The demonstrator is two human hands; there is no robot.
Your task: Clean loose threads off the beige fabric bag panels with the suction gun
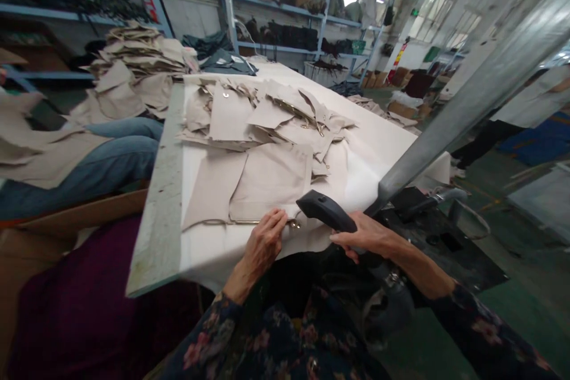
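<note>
Left hand (263, 236): our fingers lie together on the near edge of the beige fabric piece (276, 175); whether they pinch it, we cannot tell.
Right hand (366, 234): we have it wrapped around a black handheld tool (324, 209), nose pointing left.
Beige fabric piece: before us on the tabletop (157, 225), zipper (244, 222) along its near edge.
Metal pull (294, 224): just right of our left hand.
Fabric pile (231, 113): beyond the piece.
Co-worker's jeans (120, 157): left of us.

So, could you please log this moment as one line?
left hand: on near edge of beige fabric panel | right hand: holding black handheld tool | beyond panel: heaped fabric pieces
</note>
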